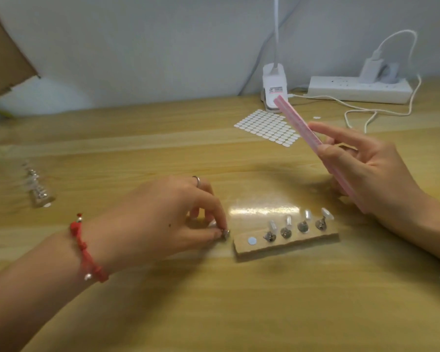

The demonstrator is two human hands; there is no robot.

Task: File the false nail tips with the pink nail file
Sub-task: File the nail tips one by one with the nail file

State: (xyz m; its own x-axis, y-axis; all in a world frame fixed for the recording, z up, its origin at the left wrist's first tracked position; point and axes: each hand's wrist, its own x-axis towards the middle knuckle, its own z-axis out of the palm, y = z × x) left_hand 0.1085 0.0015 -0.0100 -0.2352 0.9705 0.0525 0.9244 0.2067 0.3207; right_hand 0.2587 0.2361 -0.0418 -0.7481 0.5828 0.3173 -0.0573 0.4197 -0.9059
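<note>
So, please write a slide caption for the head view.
Right hand holds the pink file up; left hand pinches a metal stand beside the board with four nail tips.

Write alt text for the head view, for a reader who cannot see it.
The right hand holds a pink nail file above a wooden table; the left hand pinches a small metal stand beside a block carrying four clear false nail tips.

Pink nail file (pixel 313 141), red bracelet (pixel 87 250), white power strip (pixel 358 88), seemingly clear nail tips (pixel 308 214)
</note>
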